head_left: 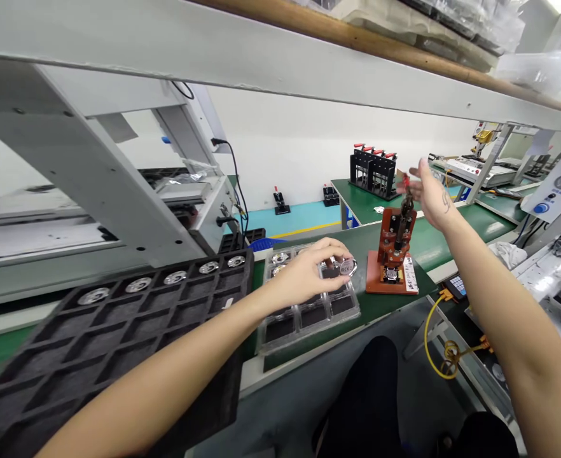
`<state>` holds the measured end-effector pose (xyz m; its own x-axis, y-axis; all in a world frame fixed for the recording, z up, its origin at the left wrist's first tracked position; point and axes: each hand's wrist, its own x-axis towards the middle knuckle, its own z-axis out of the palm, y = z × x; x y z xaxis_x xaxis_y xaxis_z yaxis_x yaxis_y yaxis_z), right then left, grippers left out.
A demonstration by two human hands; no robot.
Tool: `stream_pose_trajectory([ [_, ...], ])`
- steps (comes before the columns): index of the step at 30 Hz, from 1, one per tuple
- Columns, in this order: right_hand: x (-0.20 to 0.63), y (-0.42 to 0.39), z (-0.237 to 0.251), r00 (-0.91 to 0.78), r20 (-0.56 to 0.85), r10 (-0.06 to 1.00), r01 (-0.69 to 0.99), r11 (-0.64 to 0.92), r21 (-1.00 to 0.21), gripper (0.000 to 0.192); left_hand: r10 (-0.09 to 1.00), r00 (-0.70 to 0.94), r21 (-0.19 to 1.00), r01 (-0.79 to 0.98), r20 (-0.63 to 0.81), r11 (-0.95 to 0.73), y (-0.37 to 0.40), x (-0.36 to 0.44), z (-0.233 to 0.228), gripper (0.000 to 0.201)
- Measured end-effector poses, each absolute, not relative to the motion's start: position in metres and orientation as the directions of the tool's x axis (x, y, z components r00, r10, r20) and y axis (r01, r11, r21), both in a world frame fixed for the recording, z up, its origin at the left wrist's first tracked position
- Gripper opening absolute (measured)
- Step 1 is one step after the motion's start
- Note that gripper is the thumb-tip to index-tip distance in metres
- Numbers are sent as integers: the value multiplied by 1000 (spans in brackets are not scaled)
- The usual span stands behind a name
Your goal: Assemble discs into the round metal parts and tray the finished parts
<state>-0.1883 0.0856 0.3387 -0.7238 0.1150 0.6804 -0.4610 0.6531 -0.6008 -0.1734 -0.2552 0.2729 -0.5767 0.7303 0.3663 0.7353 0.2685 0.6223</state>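
Note:
My left hand (313, 270) pinches a small round silver part (347, 266) with a marked face, between thumb and fingertips. It hovers over a clear plastic compartment tray (280, 340), where several similar round parts lie along the far side, partly covered by the hand. To the right stands a red-brown toggle-clamp fixture (390, 238) on a flat base, its lever raised. A squarish dark-and-silver piece (392, 274) sits in the fixture's nest. My right hand (428, 194) is at the red lever tip, fingers stretched out and slightly blurred; whether it touches the lever is unclear.
A large black compartment tray (118, 343) on the left holds several silver rings along its far row. Overhead runs a white shelf beam (280, 63). Behind, a black fixture with red handles (373, 172) stands on a green table. A yellow cable (428, 334) hangs at the right.

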Motion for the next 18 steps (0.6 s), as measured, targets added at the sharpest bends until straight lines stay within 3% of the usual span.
stream_pose_trajectory([
  [2, -167, 62, 346, -676, 722, 146, -536, 574, -619, 84, 737, -568, 617, 741, 367, 264, -257, -170, 268, 32],
  [5, -118, 41, 326, -558, 817, 143, -554, 670, -495, 54, 707, -635, 671, 674, 311, 311, -266, -167, 261, 37],
  [10, -82, 38, 268, -485, 874, -25, -567, 770, -292, 29, 699, -682, 773, 556, 215, 306, -259, -157, 256, 42],
  [13, -84, 40, 254, -493, 869, -47, -575, 767, -285, 23, 737, -636, 747, 600, 229, 286, -241, -146, 259, 37],
  [18, -81, 42, 253, -547, 832, -88, -572, 766, -295, 27, 792, -521, 605, 755, 319, 253, -217, -122, 265, 34],
])
